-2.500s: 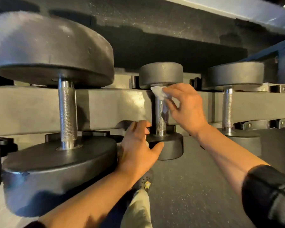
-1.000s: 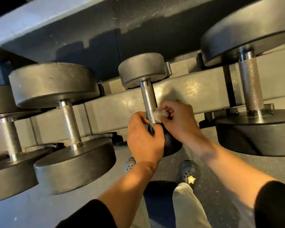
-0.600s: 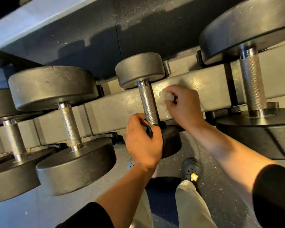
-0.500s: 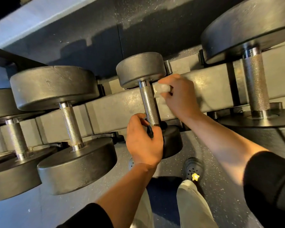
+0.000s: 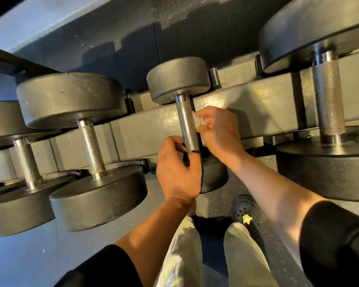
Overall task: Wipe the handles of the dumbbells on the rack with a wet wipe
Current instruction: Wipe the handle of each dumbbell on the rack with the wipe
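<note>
Head cam, right hand [image 5: 220, 133] fingers pinching wet wipe [image 5: 198, 122] beside dumbbell handle [image 5: 188, 125]

The small dumbbell [image 5: 178, 79] at twelve o'clock has dull dark grey ends and a shiny silver handle [image 5: 188, 126] with a fine cross-hatched pattern. The wipe [image 5: 197, 122] beside it is white. The rack [image 5: 149, 129] is grey. At five o'clock, a black perforated shoe [image 5: 244, 211] carries a yellow star; the trousers [image 5: 244, 257] are pale beige, the sleeves [image 5: 336, 243] black, the floor [image 5: 29, 255] speckled grey.
</note>
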Tool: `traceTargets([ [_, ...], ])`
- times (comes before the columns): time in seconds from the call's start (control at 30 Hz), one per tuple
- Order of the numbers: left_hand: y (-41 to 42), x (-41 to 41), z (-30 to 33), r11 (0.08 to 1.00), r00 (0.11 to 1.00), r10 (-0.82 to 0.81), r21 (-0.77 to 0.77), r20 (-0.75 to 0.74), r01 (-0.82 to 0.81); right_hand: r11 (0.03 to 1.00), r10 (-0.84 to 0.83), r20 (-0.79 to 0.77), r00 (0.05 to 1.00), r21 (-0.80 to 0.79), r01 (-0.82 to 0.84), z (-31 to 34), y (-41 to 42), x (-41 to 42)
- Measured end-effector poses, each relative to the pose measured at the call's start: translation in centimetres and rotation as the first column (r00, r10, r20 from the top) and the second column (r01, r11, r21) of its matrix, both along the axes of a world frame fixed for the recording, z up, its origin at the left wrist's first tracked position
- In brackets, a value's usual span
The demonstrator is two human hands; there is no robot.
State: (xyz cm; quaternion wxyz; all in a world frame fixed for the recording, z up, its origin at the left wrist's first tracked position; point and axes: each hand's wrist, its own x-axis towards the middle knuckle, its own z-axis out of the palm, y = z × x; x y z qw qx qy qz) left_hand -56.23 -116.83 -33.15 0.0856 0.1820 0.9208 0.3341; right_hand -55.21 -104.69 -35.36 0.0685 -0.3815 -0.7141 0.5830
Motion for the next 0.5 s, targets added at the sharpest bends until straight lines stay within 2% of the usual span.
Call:
traceTargets([
  [0.17,-0.2,-0.1,0.1,1.0,1.0,-0.015,0.02,0.008,0.015,0.996,0.091,0.078,0.993,-0.034,-0.088,-0.1,-1.1,2.9],
  [0.4,0.1,0.0,0.0,1.0,1.0,0.005,0.018,0.001,-0.005,0.991,0.053,0.081,0.995,-0.129,-0.042,1.4,-0.7,4.3],
  [0.5,0.2,0.0,0.2,1.0,0.999,0.025,0.018,0.02,-0.026,0.999,0.023,0.002,1.0,-0.028,-0.023,2.9,0.1,5.0],
])
